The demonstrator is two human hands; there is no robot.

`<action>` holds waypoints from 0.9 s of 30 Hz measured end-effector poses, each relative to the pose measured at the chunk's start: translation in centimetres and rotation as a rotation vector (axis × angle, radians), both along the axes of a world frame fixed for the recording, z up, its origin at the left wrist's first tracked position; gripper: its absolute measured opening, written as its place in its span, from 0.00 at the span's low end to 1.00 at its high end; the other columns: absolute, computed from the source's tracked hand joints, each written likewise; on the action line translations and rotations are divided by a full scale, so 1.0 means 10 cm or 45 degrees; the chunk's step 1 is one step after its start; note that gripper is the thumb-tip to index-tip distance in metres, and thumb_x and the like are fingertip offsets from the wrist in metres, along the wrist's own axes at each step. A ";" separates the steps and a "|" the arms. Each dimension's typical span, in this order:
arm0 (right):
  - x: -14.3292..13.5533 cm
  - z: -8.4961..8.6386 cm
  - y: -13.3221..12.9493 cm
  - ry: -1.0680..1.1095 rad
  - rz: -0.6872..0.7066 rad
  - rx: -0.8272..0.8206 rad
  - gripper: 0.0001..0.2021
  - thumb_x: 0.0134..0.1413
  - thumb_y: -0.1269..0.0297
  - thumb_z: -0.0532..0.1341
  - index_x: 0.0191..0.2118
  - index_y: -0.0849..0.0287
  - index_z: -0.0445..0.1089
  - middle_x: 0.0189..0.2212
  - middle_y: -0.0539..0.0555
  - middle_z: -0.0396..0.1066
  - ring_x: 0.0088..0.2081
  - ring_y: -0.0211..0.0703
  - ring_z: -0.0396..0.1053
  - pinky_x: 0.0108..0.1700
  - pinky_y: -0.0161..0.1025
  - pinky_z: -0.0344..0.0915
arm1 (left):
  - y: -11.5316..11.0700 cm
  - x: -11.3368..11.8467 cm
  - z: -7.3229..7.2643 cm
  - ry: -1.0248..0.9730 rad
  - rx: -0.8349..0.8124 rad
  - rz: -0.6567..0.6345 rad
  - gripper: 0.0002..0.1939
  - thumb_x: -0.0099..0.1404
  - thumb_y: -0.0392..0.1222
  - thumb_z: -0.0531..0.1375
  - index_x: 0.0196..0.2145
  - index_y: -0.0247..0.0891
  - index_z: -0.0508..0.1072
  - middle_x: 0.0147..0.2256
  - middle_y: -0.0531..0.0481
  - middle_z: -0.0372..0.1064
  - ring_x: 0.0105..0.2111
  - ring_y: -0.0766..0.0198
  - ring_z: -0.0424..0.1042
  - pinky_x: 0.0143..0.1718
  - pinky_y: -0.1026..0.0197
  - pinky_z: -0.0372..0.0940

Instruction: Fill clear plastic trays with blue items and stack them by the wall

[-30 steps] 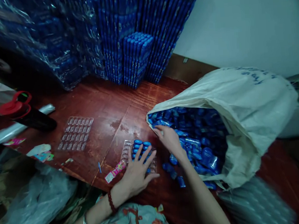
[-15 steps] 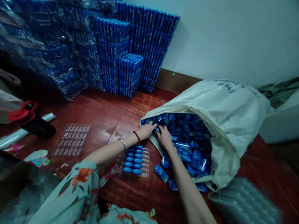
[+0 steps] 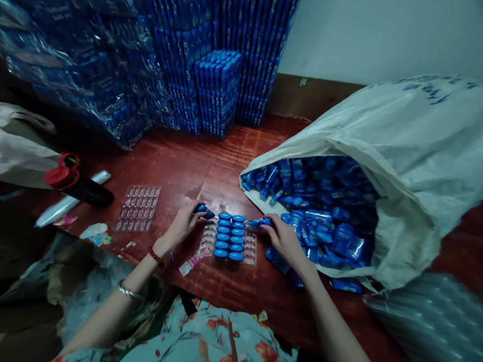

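On the red-brown tabletop lies a clear plastic blister tray, its two middle columns filled with blue capsule-shaped containers. Just off its upper left corner, my left hand is closed around a dark blue container. At the upper right of the tray, my right hand pinches a blue container; whether it has more than one I cannot tell. A white sack lies on its side to the right, its mouth facing me, with many blue containers inside and spilling out.
An empty blister tray lies at left, near a black bottle with a red lid and a plastic roll. Tall stacks of filled blue trays stand at the back. Stacked clear trays lie at lower right.
Both hands have come out of the sack's mouth, back to the blister tray, each with a blue container. They have moved apart, one to each side of the tray. The view has shifted.
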State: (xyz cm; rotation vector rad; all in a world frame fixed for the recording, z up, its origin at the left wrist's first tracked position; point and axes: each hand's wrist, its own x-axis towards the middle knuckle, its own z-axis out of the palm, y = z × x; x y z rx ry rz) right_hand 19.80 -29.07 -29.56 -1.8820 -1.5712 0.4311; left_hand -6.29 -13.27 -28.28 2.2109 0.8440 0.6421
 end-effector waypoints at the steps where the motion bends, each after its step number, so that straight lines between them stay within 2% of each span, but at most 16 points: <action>1: -0.04 0.01 0.02 -0.085 0.053 -0.009 0.13 0.62 0.60 0.49 0.48 0.56 0.63 0.39 0.56 0.71 0.39 0.46 0.69 0.41 0.41 0.63 | -0.05 -0.03 -0.05 0.016 0.000 0.001 0.07 0.66 0.37 0.51 0.40 0.36 0.65 0.33 0.50 0.68 0.33 0.65 0.68 0.37 0.63 0.63; 4: -0.11 0.07 0.13 -0.450 0.184 -0.119 0.13 0.62 0.63 0.49 0.49 0.57 0.64 0.39 0.58 0.70 0.41 0.47 0.68 0.42 0.41 0.61 | -0.14 -0.03 -0.14 0.127 0.064 -0.066 0.09 0.65 0.33 0.48 0.41 0.36 0.65 0.36 0.48 0.66 0.36 0.64 0.67 0.40 0.62 0.63; 7: -0.10 0.19 0.24 -0.769 0.362 -0.268 0.13 0.62 0.67 0.48 0.48 0.57 0.65 0.38 0.58 0.70 0.41 0.48 0.66 0.39 0.40 0.58 | -0.15 0.00 -0.11 0.347 0.187 -0.174 0.14 0.62 0.27 0.46 0.41 0.37 0.65 0.38 0.47 0.64 0.36 0.63 0.66 0.39 0.62 0.63; 11: -0.14 0.35 0.36 -0.946 0.532 -0.354 0.13 0.60 0.74 0.49 0.46 0.58 0.65 0.38 0.57 0.70 0.41 0.48 0.65 0.39 0.40 0.56 | -0.12 0.05 0.01 0.658 0.328 -0.307 0.14 0.62 0.26 0.45 0.41 0.36 0.64 0.36 0.46 0.64 0.34 0.62 0.66 0.37 0.61 0.62; 14: -0.23 0.40 0.43 -1.003 0.629 -0.363 0.12 0.58 0.75 0.49 0.43 0.60 0.66 0.36 0.57 0.70 0.41 0.47 0.65 0.41 0.41 0.56 | -0.09 0.13 0.07 0.817 0.375 -0.410 0.13 0.62 0.26 0.46 0.41 0.36 0.64 0.35 0.46 0.66 0.34 0.61 0.67 0.36 0.62 0.62; 16: -0.29 0.38 0.45 -1.021 0.609 -0.361 0.12 0.59 0.75 0.48 0.43 0.61 0.66 0.36 0.58 0.70 0.41 0.47 0.65 0.42 0.41 0.56 | -0.07 0.17 0.09 0.841 0.374 -0.425 0.12 0.62 0.25 0.47 0.39 0.36 0.64 0.33 0.46 0.66 0.34 0.61 0.68 0.36 0.62 0.63; 22: -0.34 0.29 0.38 -0.974 0.403 -0.351 0.13 0.58 0.76 0.47 0.43 0.62 0.64 0.36 0.59 0.70 0.42 0.49 0.65 0.42 0.42 0.57 | -0.05 0.16 0.05 0.789 0.327 -0.372 0.12 0.61 0.25 0.47 0.38 0.36 0.63 0.35 0.46 0.67 0.35 0.61 0.68 0.36 0.61 0.63; 27: -0.26 0.29 0.35 -0.746 0.384 -0.333 0.10 0.59 0.72 0.50 0.43 0.59 0.65 0.39 0.59 0.70 0.44 0.49 0.65 0.42 0.43 0.59 | 0.02 0.09 -0.05 0.449 0.210 -0.348 0.08 0.61 0.30 0.49 0.37 0.37 0.65 0.36 0.46 0.67 0.36 0.61 0.66 0.40 0.59 0.62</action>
